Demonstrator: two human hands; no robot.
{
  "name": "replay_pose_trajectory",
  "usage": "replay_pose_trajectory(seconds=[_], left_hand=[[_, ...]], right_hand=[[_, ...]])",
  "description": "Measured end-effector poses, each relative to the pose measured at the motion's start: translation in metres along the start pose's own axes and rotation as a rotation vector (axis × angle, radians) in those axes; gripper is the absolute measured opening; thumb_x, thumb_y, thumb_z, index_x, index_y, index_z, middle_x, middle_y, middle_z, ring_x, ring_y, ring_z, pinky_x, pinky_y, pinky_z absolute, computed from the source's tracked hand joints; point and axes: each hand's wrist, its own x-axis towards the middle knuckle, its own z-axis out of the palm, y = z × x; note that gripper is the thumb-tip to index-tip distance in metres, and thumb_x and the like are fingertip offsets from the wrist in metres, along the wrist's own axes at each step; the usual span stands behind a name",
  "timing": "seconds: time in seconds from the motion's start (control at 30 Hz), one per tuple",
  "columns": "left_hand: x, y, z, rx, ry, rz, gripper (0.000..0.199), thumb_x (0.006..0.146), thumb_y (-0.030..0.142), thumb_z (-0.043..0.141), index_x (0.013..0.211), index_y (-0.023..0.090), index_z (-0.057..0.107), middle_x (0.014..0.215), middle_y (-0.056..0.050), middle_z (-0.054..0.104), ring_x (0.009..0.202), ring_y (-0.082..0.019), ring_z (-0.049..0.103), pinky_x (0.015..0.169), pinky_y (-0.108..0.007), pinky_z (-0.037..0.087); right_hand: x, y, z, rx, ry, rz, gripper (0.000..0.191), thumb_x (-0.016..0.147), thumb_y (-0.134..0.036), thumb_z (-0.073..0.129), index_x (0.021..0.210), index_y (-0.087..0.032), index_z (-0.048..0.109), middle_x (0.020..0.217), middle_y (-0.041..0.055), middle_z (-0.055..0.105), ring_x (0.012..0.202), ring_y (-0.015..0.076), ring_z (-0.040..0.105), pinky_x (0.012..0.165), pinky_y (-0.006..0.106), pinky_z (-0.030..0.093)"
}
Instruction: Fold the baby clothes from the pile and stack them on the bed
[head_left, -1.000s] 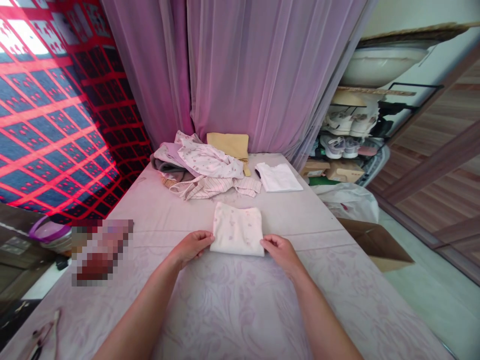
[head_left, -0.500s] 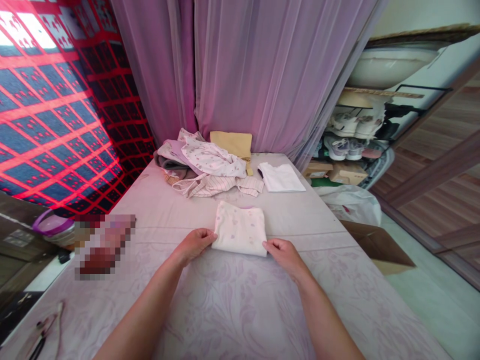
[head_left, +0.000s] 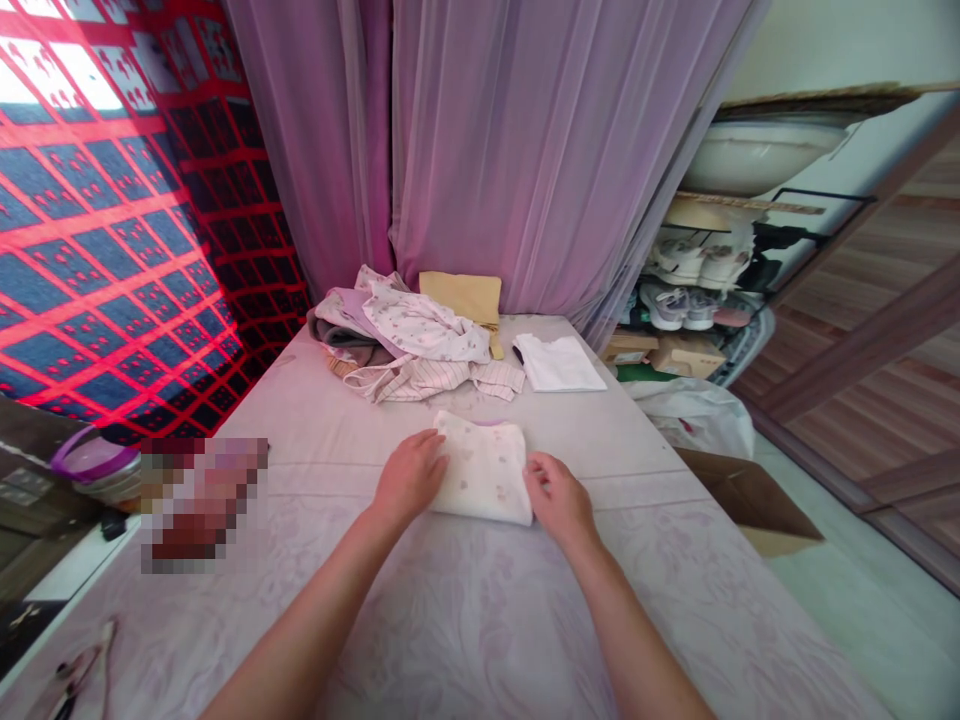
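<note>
A cream-white folded garment (head_left: 480,475) with small faint prints lies flat in front of me in the head view. My left hand (head_left: 411,475) rests against its left edge, fingers stretched over the side of the cloth. At the right edge is my right hand (head_left: 559,497), its fingers loosely bent and touching the cloth, with a gap between thumb and fingers. Neither hand appears to pinch the fabric. Beyond the garment lies a heap of clothes (head_left: 427,325), with a striped piece at its front and a mustard-yellow piece behind.
A white folded cloth (head_left: 562,362) lies at the back right of the patterned bed cover (head_left: 465,620). Purple curtains (head_left: 480,150) hang behind. An open cardboard box (head_left: 750,500) and a shoe rack stand to the right. A cable (head_left: 105,650) lies front left.
Both hands have let go of the garment's near corners and slid up along its sides. The garment stays folded in about the same place. The view has shifted slightly.
</note>
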Motion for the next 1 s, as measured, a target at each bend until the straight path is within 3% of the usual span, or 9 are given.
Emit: replay_pose_trajectory(seconds=[0.07, 0.17, 0.4, 0.57, 0.83, 0.93, 1.0], left_hand=[[0.011, 0.012, 0.011, 0.131, -0.042, 0.136, 0.040, 0.088, 0.032, 0.047, 0.124, 0.017, 0.055, 0.141, -0.013, 0.046, 0.133, -0.029, 0.037, 0.109, -0.044, 0.028], [0.024, 0.022, 0.028, 0.270, -0.121, 0.154, 0.056, 0.090, 0.044, 0.044, 0.134, 0.011, 0.046, 0.148, -0.016, 0.034, 0.139, -0.033, 0.023, 0.112, -0.049, 0.020], [0.027, 0.009, 0.046, 0.353, -0.168, 0.034, 0.072, 0.090, 0.057, 0.032, 0.144, 0.010, 0.030, 0.153, -0.014, 0.023, 0.142, -0.030, 0.017, 0.112, -0.046, 0.023], [0.027, 0.010, 0.044, 0.355, -0.123, 0.044, 0.070, 0.091, 0.058, 0.030, 0.143, 0.011, 0.033, 0.153, -0.014, 0.025, 0.142, -0.029, 0.018, 0.112, -0.046, 0.022], [0.036, 0.023, 0.038, 0.362, -0.187, -0.016, 0.066, 0.091, 0.055, 0.031, 0.141, 0.012, 0.037, 0.153, -0.013, 0.025, 0.141, -0.030, 0.018, 0.113, -0.051, 0.015], [0.037, 0.015, 0.037, 0.327, -0.104, -0.044, 0.063, 0.091, 0.051, 0.036, 0.140, 0.012, 0.038, 0.153, -0.014, 0.024, 0.141, -0.030, 0.019, 0.112, -0.049, 0.019], [0.040, 0.007, 0.032, 0.280, -0.024, -0.119, 0.058, 0.092, 0.046, 0.037, 0.138, 0.010, 0.040, 0.148, -0.017, 0.035, 0.136, -0.029, 0.032, 0.108, -0.043, 0.028]], right_hand=[[0.009, -0.011, 0.006, -0.120, 0.020, -0.125, 0.036, 0.086, -0.030, 0.045, 0.117, -0.021, 0.060, 0.121, 0.0087, 0.060, 0.105, 0.0202, 0.056, 0.089, 0.030, 0.041], [0.023, -0.019, 0.014, -0.273, 0.031, -0.105, 0.038, 0.086, -0.029, 0.048, 0.122, -0.021, 0.058, 0.131, 0.0107, 0.053, 0.116, 0.0229, 0.049, 0.097, 0.033, 0.036], [0.050, -0.010, 0.017, -0.172, 0.050, 0.052, 0.033, 0.087, -0.026, 0.045, 0.115, -0.023, 0.062, 0.102, 0.0045, 0.064, 0.090, 0.0169, 0.058, 0.080, 0.026, 0.042], [0.062, -0.006, 0.018, 0.007, 0.181, -0.030, 0.030, 0.083, -0.022, 0.046, 0.105, -0.021, 0.065, 0.097, 0.0029, 0.065, 0.079, 0.0142, 0.058, 0.079, 0.026, 0.043], [0.065, -0.001, 0.028, -0.011, 0.153, 0.141, 0.028, 0.082, -0.024, 0.048, 0.105, -0.022, 0.065, 0.097, 0.0036, 0.067, 0.081, 0.0157, 0.060, 0.075, 0.026, 0.043], [0.062, 0.002, 0.028, 0.057, 0.166, 0.133, 0.031, 0.083, -0.026, 0.047, 0.110, -0.021, 0.062, 0.099, 0.0037, 0.068, 0.081, 0.0153, 0.061, 0.076, 0.026, 0.044], [0.063, 0.004, 0.026, 0.076, 0.134, 0.158, 0.033, 0.084, -0.031, 0.048, 0.114, -0.021, 0.059, 0.097, 0.0034, 0.069, 0.080, 0.0162, 0.062, 0.075, 0.027, 0.044]])
